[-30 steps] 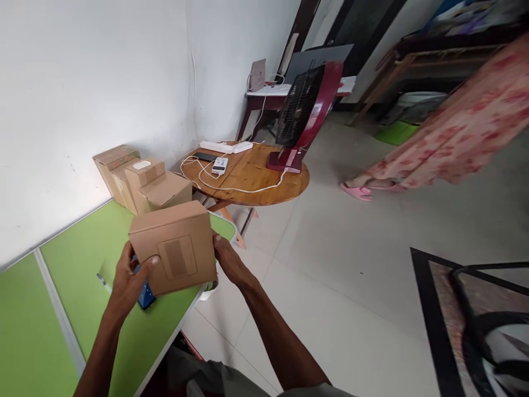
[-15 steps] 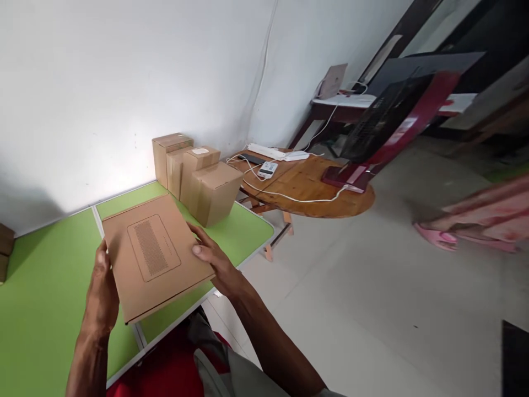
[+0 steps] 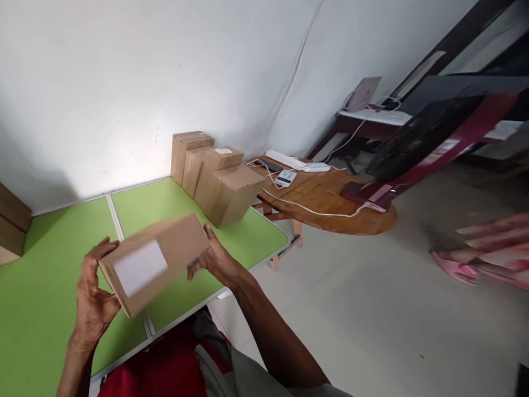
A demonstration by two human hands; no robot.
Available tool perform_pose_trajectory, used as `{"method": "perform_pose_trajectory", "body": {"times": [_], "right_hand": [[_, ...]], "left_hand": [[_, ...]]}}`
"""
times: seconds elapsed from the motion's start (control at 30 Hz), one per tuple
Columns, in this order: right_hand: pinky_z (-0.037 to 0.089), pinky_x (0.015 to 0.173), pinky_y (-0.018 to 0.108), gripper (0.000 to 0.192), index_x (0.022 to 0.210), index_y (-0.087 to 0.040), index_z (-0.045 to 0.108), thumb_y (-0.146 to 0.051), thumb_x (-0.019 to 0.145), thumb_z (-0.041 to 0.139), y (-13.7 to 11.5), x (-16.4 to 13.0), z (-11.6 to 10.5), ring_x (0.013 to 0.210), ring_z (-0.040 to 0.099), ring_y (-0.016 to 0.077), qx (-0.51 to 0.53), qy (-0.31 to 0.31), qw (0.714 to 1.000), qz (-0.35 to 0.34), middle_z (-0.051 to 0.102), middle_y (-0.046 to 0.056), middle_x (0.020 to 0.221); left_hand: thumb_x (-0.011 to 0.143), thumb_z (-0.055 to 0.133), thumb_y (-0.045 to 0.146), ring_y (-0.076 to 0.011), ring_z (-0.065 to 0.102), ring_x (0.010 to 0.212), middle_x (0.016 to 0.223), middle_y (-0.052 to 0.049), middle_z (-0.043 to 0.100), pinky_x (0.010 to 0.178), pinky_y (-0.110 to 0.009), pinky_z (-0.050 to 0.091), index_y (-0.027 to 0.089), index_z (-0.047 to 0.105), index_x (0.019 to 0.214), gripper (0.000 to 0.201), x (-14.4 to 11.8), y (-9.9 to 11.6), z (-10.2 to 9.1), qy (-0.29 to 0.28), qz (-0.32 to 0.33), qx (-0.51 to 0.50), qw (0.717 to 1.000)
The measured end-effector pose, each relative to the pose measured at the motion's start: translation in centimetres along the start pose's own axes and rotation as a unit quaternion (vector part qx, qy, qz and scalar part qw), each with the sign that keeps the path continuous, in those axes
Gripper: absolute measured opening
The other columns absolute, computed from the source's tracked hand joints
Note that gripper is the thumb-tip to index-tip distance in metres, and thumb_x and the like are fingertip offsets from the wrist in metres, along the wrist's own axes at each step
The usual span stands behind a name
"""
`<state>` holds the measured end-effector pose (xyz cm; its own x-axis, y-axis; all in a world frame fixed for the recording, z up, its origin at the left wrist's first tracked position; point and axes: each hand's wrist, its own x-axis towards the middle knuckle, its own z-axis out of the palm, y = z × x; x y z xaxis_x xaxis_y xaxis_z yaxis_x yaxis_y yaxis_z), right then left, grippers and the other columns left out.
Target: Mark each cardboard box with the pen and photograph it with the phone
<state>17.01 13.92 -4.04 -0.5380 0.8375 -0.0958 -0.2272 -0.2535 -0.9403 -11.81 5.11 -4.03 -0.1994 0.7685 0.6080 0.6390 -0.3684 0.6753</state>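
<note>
Box in hand: I see a cardboard box [image 3: 155,259] held above the near edge of the green table [image 3: 49,259], blurred with motion, a white label on the face turned toward me.

Left hand: my left hand [image 3: 93,298] cups the box's lower left corner, fingers curled round it from beneath.

Right hand: my right hand [image 3: 215,262] presses the box's right end, thumb up along the edge, so both hands grip the one box.

What changed: half a second ago the broad face with the printed dotted panel lay upward and flat; now that face is out of sight and the labelled face shows. I judge the box has been rolled between the hands, which never let go.

What it means: I read this as turning the box over to check its sides, not setting it down; it hangs clear of the table.

Nearby: four closed boxes [image 3: 215,176] stand bunched at the table's far right corner against the wall. Beyond them a round wooden table [image 3: 330,198] carries a power strip [image 3: 289,160] and white cables.

Other person: a pink slipper [image 3: 452,270] and patterned cloth at the right edge, well apart from my hands.
</note>
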Motion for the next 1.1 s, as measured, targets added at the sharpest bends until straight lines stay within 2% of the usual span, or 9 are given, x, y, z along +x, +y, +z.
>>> {"method": "perform_pose_trajectory", "body": {"times": [0.07,0.13,0.27,0.37,0.6,0.77,0.87,1.0,1.1], "right_hand": [[0.067,0.09,0.04,0.09,0.135,-0.025,0.077,-0.102,0.091,0.057,-0.2,-0.1,0.3,0.131,0.072,0.0331,-0.066,0.006,0.996,-0.066,0.079,0.015,0.135],[0.061,0.11,0.045,0.083,0.138,-0.028,0.076,-0.095,0.091,0.068,-0.2,-0.2,0.9,0.143,0.065,0.0334,-0.098,-0.015,0.988,-0.115,0.075,0.014,0.146],[0.058,0.116,0.048,0.073,0.146,-0.03,0.07,-0.073,0.089,0.088,0.2,0.0,2.5,0.142,0.068,0.0335,-0.094,-0.042,0.986,-0.129,0.078,0.011,0.141],[0.058,0.115,0.047,0.071,0.146,-0.03,0.071,-0.07,0.09,0.088,0.7,0.3,3.0,0.135,0.072,0.0324,-0.099,-0.017,0.984,-0.149,0.079,0.01,0.137],[0.059,0.116,0.048,0.073,0.127,-0.027,0.079,-0.091,0.092,0.071,2.0,0.6,2.6,0.128,0.075,0.0333,-0.061,0.035,0.991,-0.117,0.082,0.009,0.13],[0.06,0.115,0.05,0.072,0.128,-0.026,0.079,-0.088,0.094,0.07,4.3,0.0,2.9,0.132,0.074,0.0345,-0.096,0.047,0.992,-0.061,0.082,0.01,0.131],[0.059,0.117,0.049,0.073,0.14,-0.024,0.074,-0.081,0.094,0.074,4.9,0.3,3.9,0.137,0.072,0.0348,-0.131,0.072,0.988,-0.039,0.079,0.012,0.14],[0.05,0.129,0.053,0.1,0.159,-0.022,0.06,-0.07,0.077,0.093,3.7,2.3,6.2,0.156,0.06,0.0393,-0.19,0.162,0.967,-0.054,0.064,0.018,0.164],[0.043,0.135,0.055,0.118,0.164,-0.022,0.053,-0.068,0.066,0.1,2.5,3.7,8.2,0.166,0.049,0.041,-0.225,0.204,0.951,-0.064,0.058,0.02,0.171]], "left_hand": [[0.083,0.093,0.061,-0.0364,0.083,0.118,0.127,-0.013,0.084,0.1,-0.058,0.072,0.023,0.073,0.133,0.065,-0.3,0.6,-0.2,-0.009,-0.053,-0.031,0.998],[0.083,0.092,0.063,-0.0345,0.087,0.101,0.111,-0.012,0.087,0.088,-0.052,0.076,0.02,0.08,0.12,0.058,-0.6,1.5,-0.3,-0.033,-0.114,-0.072,0.99],[0.067,0.1,0.063,-0.04,0.086,0.103,0.096,-0.011,0.088,0.098,-0.054,0.073,0.021,0.086,0.103,0.057,-0.6,3.2,-0.6,-0.038,-0.211,-0.14,0.967],[0.063,0.102,0.063,-0.0425,0.084,0.11,0.104,-0.013,0.088,0.104,-0.057,0.07,0.019,0.085,0.115,0.07,-0.6,4.0,-0.8,-0.019,-0.233,-0.126,0.964],[0.077,0.091,0.073,-0.0444,0.066,0.148,0.158,-0.019,0.069,0.118,-0.053,0.061,0.021,0.063,0.155,0.098,-1.2,5.9,-0.1,-0.026,-0.242,-0.175,0.954],[0.083,0.087,0.074,-0.042,0.065,0.147,0.158,-0.016,0.069,0.117,-0.05,0.06,0.023,0.065,0.154,0.09,-1.1,3.6,0.5,-0.011,-0.311,-0.217,0.925],[0.079,0.089,0.075,-0.0408,0.068,0.141,0.155,-0.016,0.071,0.11,-0.048,0.062,0.022,0.065,0.151,0.092,-1.5,2.1,0.8,-0.004,-0.351,-0.198,0.915],[0.076,0.089,0.076,-0.0388,0.069,0.138,0.154,-0.018,0.07,0.107,-0.047,0.062,0.021,0.061,0.15,0.097,-2.1,1.9,1.5,0.02,-0.353,-0.155,0.922],[0.074,0.09,0.073,-0.0386,0.069,0.138,0.155,-0.018,0.068,0.106,-0.048,0.062,0.022,0.057,0.152,0.098,-2.0,2.6,1.5,0.042,-0.325,-0.119,0.937]]}}
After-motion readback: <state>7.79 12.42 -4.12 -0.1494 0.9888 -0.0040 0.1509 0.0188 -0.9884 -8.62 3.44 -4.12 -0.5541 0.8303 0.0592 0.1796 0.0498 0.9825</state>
